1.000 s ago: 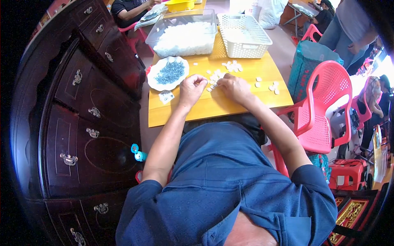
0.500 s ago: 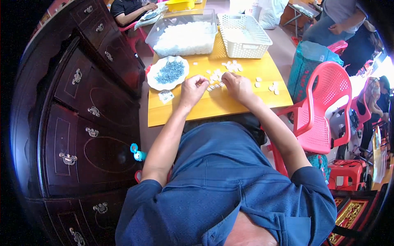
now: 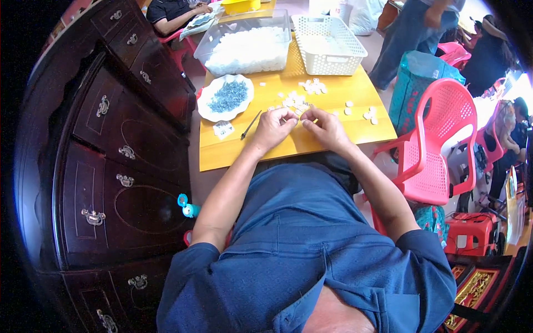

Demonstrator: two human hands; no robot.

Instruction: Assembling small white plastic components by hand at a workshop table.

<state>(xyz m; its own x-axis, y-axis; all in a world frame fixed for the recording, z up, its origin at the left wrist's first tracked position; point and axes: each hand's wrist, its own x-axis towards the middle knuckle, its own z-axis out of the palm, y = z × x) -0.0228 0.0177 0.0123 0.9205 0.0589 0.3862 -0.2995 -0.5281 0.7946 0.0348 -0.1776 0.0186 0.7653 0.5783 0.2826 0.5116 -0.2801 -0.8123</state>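
Observation:
Over the yellow wooden table (image 3: 222, 155) my two hands meet almost fingertip to fingertip. The fingers of my left hand (image 3: 275, 129) are curled into a pinch, and so are those of my right hand (image 3: 326, 129). Whatever lies between the fingertips is too small to make out. Just beyond them sits a loose cluster of small white plastic pieces (image 3: 294, 101). A thin dark stick-like tool (image 3: 251, 125) lies to the left of my left hand. Further left, a scalloped white dish (image 3: 205, 106) holds many small blue-grey pieces.
At the back stand a clear plastic bin (image 3: 202, 53) full of white pieces and a white perforated basket (image 3: 333, 66). A printed slip (image 3: 224, 129) lies below the dish. A dark wooden cabinet (image 3: 111, 161) lines the left; a pink plastic chair (image 3: 438, 139) stands right. Other people are beyond.
My hands have come together, the right moving left and slightly nearer. The dark tool now shows beside my left hand. A person at the back right has moved left.

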